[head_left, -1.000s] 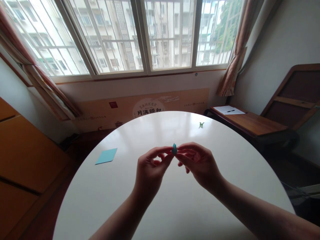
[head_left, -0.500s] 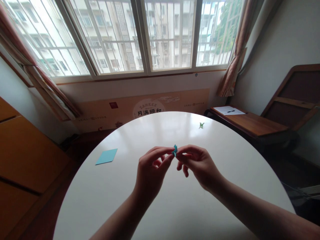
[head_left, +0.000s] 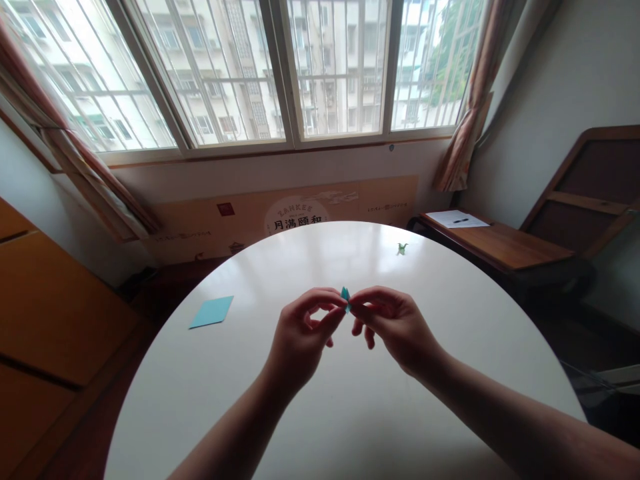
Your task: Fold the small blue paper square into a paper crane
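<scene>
Between my two hands, above the white round table (head_left: 320, 413), is a small folded piece of teal paper (head_left: 345, 294). My left hand (head_left: 307, 327) pinches it from the left between thumb and forefinger. From the other side, the thumb and forefinger of my right hand (head_left: 393, 320) pinch it too, while its other fingers curl below. Pointed flaps of the paper stick up over the fingertips; its lower part is mostly covered. Left of my hands, a flat square of light blue paper (head_left: 212, 312) lies on the table.
Near the table's far edge stands a small green folded paper crane (head_left: 402, 249). Beyond the right edge, a wooden chair (head_left: 525, 243) bears a white sheet (head_left: 453, 219) with a pen (head_left: 461, 221). A wooden cabinet (head_left: 45, 293) is at the left, barred windows (head_left: 335, 73) ahead.
My left fingers have shifted slightly on the folded paper, and the paper has turned so its flaps look narrower and more upright. Both hands still pinch it.
</scene>
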Motion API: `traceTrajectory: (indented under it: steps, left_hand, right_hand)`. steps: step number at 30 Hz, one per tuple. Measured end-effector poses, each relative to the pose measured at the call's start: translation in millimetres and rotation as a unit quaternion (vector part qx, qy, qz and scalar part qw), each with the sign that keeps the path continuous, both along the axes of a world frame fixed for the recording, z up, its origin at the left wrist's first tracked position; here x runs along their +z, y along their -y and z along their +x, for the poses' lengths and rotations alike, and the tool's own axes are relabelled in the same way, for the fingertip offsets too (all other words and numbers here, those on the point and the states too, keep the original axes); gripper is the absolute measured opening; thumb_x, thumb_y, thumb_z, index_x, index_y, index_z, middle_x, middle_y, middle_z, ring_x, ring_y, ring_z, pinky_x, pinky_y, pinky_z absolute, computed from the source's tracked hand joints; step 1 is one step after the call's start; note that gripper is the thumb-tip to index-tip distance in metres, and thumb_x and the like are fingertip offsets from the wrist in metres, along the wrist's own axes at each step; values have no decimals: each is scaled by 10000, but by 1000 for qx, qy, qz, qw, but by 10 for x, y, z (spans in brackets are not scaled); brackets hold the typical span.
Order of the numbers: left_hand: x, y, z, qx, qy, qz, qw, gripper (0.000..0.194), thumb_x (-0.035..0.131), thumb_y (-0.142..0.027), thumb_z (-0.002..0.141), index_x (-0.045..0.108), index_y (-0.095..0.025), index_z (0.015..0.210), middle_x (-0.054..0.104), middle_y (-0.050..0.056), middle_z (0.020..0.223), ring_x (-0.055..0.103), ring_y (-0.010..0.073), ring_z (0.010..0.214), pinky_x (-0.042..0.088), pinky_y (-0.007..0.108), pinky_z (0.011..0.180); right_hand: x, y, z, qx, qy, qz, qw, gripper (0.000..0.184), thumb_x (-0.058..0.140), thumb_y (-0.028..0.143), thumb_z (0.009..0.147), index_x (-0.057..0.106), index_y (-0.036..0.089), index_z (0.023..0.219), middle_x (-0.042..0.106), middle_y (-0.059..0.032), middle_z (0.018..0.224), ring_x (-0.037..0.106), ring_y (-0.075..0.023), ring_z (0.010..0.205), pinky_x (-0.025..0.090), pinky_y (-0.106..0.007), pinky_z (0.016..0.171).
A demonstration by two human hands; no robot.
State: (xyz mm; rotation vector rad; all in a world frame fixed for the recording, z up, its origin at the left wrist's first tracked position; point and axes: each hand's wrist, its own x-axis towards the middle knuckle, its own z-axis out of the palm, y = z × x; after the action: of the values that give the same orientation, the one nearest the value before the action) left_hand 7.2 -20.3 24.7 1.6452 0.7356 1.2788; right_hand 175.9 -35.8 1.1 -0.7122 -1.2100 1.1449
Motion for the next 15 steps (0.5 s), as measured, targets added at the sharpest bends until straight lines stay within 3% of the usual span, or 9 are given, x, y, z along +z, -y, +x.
traceTrajectory:
  steps: [4, 15]
  left_hand:
    - [24, -9, 10, 11, -4, -30, 999, 68, 761, -217, 817, 733, -179, 865, 703, 41, 772, 654, 173, 691, 483, 173, 402]
    - [-9, -31, -15, 52, -32, 3, 998, 39, 751, -196, 780, 733, -175, 752, 712, 50, 842, 638, 155, 640, 500, 190, 394]
  right_hand:
    - [-1, -3, 10, -1, 11, 9, 1000, 143, 813, 295, 803, 771, 187, 886, 705, -37, 692, 674, -152, 586, 473, -171, 399]
    - [-16, -16, 7, 6, 50, -29, 998, 210, 813, 312, 792, 776, 196, 963, 744, -54, 805, 709, -169, 642, 476, -167, 396]
